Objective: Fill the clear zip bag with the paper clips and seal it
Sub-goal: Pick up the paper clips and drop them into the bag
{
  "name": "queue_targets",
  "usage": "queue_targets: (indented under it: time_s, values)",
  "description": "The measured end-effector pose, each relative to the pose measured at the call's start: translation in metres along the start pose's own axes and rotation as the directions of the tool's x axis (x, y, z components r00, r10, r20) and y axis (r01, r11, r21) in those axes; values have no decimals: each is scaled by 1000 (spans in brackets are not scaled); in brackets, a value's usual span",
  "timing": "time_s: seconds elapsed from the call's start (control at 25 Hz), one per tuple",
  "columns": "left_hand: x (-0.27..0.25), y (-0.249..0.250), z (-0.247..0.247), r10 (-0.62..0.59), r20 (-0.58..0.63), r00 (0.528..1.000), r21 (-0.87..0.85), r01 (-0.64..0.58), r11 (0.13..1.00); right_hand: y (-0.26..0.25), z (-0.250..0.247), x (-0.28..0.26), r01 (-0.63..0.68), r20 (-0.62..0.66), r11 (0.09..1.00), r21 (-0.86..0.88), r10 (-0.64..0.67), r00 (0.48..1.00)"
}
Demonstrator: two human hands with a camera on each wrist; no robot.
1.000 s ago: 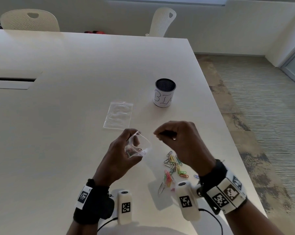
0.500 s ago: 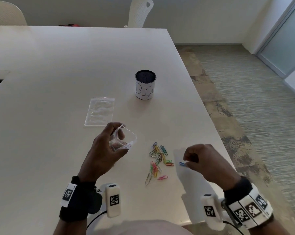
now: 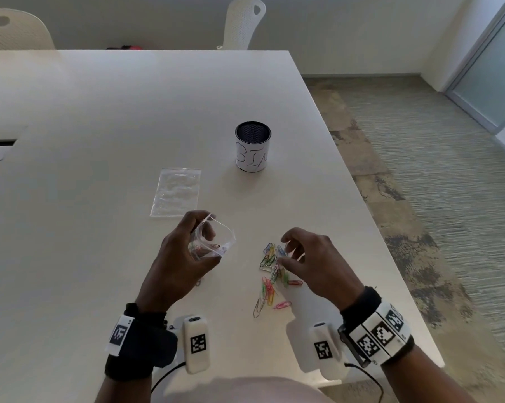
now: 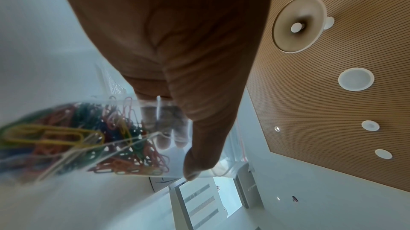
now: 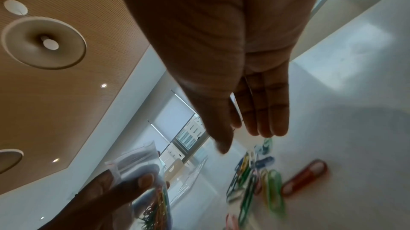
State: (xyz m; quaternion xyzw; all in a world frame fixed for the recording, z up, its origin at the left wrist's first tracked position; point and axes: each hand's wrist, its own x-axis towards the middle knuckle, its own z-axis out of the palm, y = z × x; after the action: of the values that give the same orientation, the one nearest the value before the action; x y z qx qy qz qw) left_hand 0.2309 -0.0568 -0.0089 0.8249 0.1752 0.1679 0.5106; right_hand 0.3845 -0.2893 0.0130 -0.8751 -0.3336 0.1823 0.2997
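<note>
My left hand (image 3: 184, 257) holds the clear zip bag (image 3: 217, 242) up off the table, mouth open toward the right. Thumb (image 4: 204, 146) and fingers pinch its rim. Several coloured paper clips (image 4: 88, 137) lie inside it. More loose paper clips (image 3: 271, 274) lie scattered on the white table (image 3: 71, 228) right of the bag. My right hand (image 3: 306, 257) hovers over that pile. Its fingers (image 5: 266, 111) are stretched out and hold nothing I can see, just above the loose clips (image 5: 266, 177).
A second flat clear bag (image 3: 177, 196) lies behind my left hand. A dark mesh cup with a white label (image 3: 253, 146) stands farther back. The table's right edge (image 3: 390, 248) runs close beside my right hand. Two white chairs stand at the far side.
My right hand left the bag's mouth, reached right to a blue clip, then came back left over the pile with its fingers spread. The left hand kept holding the bag.
</note>
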Motion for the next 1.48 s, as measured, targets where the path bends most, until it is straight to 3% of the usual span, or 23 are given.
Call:
queue_targets:
  time_s: [0.12,0.24,0.48,0.88,1.16,1.32,1.48]
  values:
    - [1,-1,-1,1,-12,1000,1,-1,1000,-4,-8,3,41,212,966,-254,15,977]
    - [2,-1,-2,12,-17,1000,1,-12,1000,-13,-1,2,112,313,935,-335,-2,950]
    - [2,1,-2,-2,-21,1000,20,2,1000,-20,12,10,127,233,954,-271,-63,971]
    - [2,1,-2,-11,-22,1000,28,11,1000,-20,13,15,175,201,932,-317,-114,973]
    - [1,2,-2,-21,-19,1000,14,21,1000,-4,-1,24,90,119,987,-135,-74,990]
    - [0,2,-1,-23,-10,1000,13,23,1000,5,-11,25,-8,87,994,109,-1,996]
    - [-1,4,0,-35,0,999,15,35,999,-9,-21,20,-45,51,924,379,28,998]
